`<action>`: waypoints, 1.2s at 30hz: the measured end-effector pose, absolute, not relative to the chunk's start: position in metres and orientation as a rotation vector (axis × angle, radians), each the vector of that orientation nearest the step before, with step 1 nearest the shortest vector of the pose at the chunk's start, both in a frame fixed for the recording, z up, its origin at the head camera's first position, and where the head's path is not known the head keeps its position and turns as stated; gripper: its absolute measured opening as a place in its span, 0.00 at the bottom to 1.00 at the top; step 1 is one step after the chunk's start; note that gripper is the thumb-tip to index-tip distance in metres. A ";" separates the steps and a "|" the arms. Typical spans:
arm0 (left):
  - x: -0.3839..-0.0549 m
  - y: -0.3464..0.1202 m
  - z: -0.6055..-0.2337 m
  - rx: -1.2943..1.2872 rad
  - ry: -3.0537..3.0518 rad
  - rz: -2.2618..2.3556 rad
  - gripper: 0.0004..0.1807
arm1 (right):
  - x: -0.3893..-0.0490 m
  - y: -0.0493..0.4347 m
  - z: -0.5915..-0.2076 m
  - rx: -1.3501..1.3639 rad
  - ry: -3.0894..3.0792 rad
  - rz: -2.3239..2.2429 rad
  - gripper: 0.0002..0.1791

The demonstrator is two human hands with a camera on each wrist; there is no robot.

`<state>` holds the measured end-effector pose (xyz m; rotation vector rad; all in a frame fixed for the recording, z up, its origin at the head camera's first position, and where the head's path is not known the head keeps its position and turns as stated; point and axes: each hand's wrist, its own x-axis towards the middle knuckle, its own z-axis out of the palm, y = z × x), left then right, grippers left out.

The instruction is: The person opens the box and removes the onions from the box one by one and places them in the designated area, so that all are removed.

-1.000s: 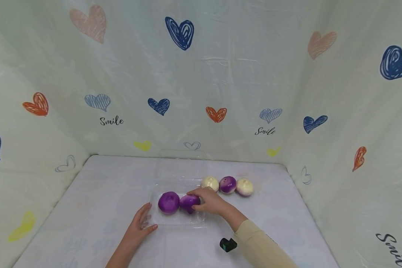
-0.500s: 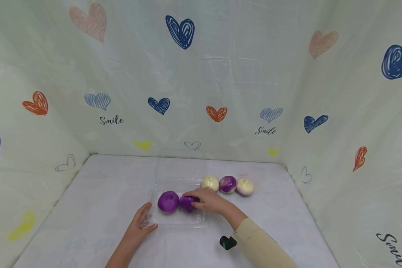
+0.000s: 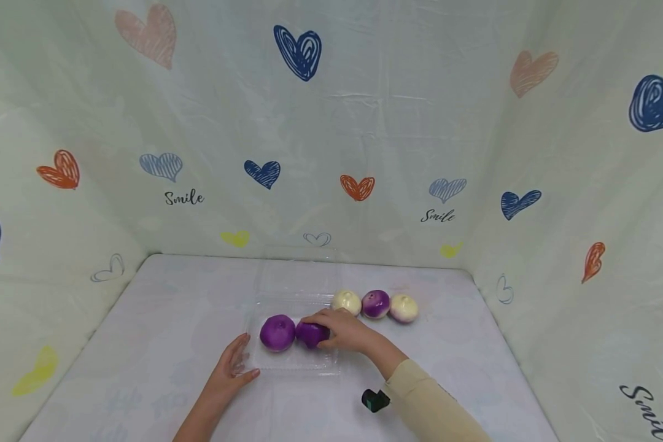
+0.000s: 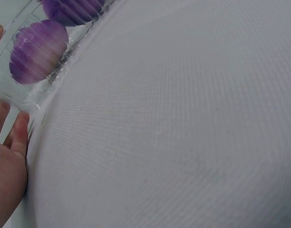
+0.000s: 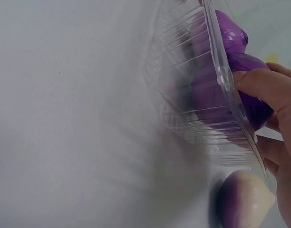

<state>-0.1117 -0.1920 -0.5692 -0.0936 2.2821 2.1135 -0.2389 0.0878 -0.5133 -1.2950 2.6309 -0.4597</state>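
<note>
A clear plastic clamshell box (image 3: pixel 287 371) lies on the table with its lid folded back. Two glossy purple turnips sit side by side in it, a left turnip (image 3: pixel 278 333) and a right turnip (image 3: pixel 312 336). My right hand (image 3: pixel 339 328) holds the right turnip, thumb and fingers on either side; in the right wrist view the thumb (image 5: pixel 259 85) presses its purple skin above the box rim. My left hand (image 3: pixel 229 371) rests against the box's left front corner, its fingers extended along the wall. The left wrist view shows its fingertips touching the clear plastic.
Three more turnips line up right of the box: a cream turnip (image 3: pixel 346 302), a purple one (image 3: pixel 376 304) and a cream one (image 3: pixel 404 309). A small black object (image 3: pixel 375 401) sits near the right sleeve (image 3: pixel 431 402). A heart-printed curtain (image 3: pixel 331 123) encloses the table.
The right turnip has turned and shifted slightly in the right hand, its tip at the front no longer showing. The left hand stays at the box's corner.
</note>
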 end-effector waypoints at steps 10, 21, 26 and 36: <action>-0.113 -0.192 -0.570 -0.101 2.257 2.131 0.45 | -0.237 0.092 -0.510 -1.252 2.631 -0.572 0.36; -0.113 -0.192 -0.570 -0.117 2.251 2.108 0.45 | -0.230 0.118 -0.490 -1.080 2.601 -0.920 0.35; -0.112 -0.193 -0.570 -0.099 2.294 2.078 0.44 | -0.229 0.134 -0.487 -1.040 2.618 -0.996 0.36; -0.112 -0.193 -0.570 -0.114 2.310 2.060 0.44 | -0.225 0.165 -0.477 -0.845 2.686 -1.182 0.36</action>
